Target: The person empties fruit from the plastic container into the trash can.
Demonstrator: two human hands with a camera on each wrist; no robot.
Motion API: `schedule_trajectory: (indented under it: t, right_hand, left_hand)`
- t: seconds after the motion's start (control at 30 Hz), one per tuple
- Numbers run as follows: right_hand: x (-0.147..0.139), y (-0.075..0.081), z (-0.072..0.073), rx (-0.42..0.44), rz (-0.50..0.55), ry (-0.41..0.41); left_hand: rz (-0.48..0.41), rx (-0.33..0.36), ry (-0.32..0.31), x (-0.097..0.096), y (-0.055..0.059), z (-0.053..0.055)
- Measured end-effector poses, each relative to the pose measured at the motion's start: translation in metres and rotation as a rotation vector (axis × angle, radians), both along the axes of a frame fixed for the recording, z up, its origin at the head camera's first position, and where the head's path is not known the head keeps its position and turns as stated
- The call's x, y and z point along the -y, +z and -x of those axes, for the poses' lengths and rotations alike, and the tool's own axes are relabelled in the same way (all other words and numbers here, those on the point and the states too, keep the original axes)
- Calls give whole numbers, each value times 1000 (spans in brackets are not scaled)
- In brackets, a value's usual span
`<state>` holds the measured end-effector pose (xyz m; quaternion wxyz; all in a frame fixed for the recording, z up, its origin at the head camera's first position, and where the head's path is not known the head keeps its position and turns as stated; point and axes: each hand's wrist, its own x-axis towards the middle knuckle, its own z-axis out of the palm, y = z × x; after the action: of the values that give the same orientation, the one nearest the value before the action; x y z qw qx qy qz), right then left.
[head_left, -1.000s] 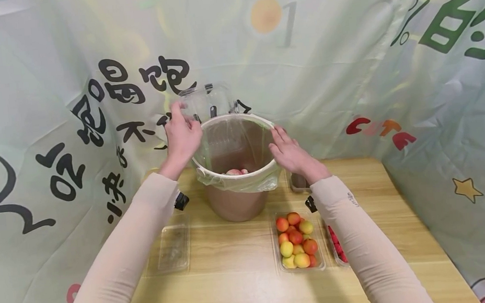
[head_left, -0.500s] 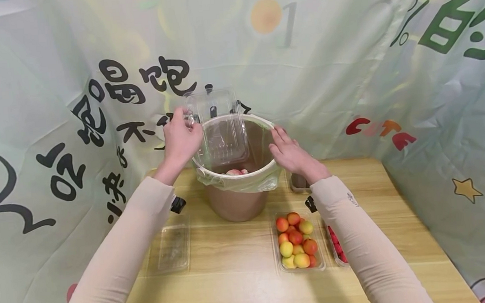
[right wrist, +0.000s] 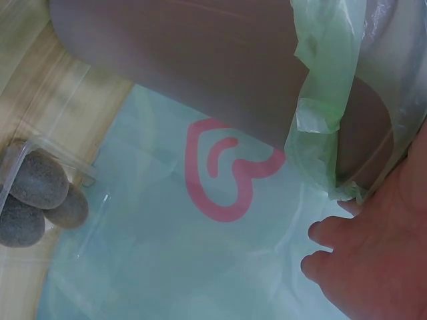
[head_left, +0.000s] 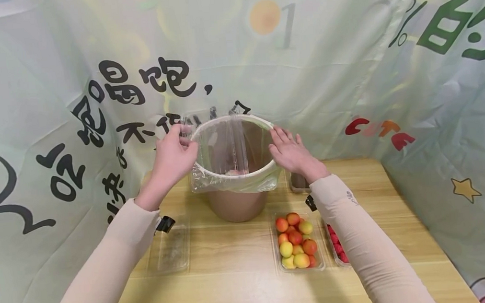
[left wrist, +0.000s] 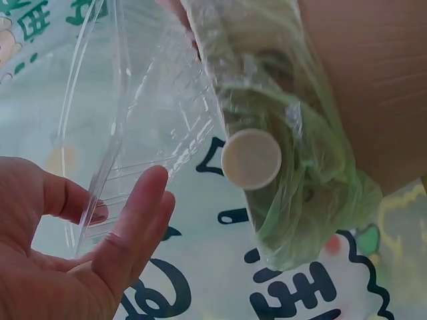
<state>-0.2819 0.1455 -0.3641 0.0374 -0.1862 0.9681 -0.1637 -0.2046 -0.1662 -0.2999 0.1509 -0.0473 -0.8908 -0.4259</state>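
Observation:
My left hand (head_left: 171, 155) pinches the edge of a clear plastic container (left wrist: 133, 113), which is held tilted over the left part of the opening of a brown trash bin (head_left: 238, 205). In the left wrist view, the fingers (left wrist: 137, 227) lie on one side of the plastic and another digit on the other. My right hand (head_left: 290, 152) rests on the bin's right rim with fingers extended, touching the green liner bag (right wrist: 327, 120). Something pinkish (head_left: 235, 173) lies inside the bin, mostly hidden.
A clear box of red and yellow plum-like fruit (head_left: 297, 243) stands front right. Beside it, a box of red fruit (head_left: 337, 246) is partly covered by my right sleeve. Kiwis (right wrist: 40, 180) lie in another box. A clear tray (head_left: 173, 249) lies left. Printed cloth (head_left: 326, 67) surrounds the table.
The clear container has swung from behind the bin's rim to over its opening and now hangs lower and turned. My left hand has moved slightly down and left. The right hand stays on the rim.

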Motion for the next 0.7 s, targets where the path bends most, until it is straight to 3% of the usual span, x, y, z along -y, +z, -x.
schedule_trajectory:
  t: [0.3,0.43,0.7]
  right_hand:
    - [0,-1,1,7,5,0]
    - [0,-1,1,4,5,2]
    - [0,-1,0,17,14,-4]
  left_hand:
    - [-35,71,-103,-5,-15,-29]
    - [-28,72,-151,-8,-25,-42]
    - [-18,98,-185,-11,-46,-59]
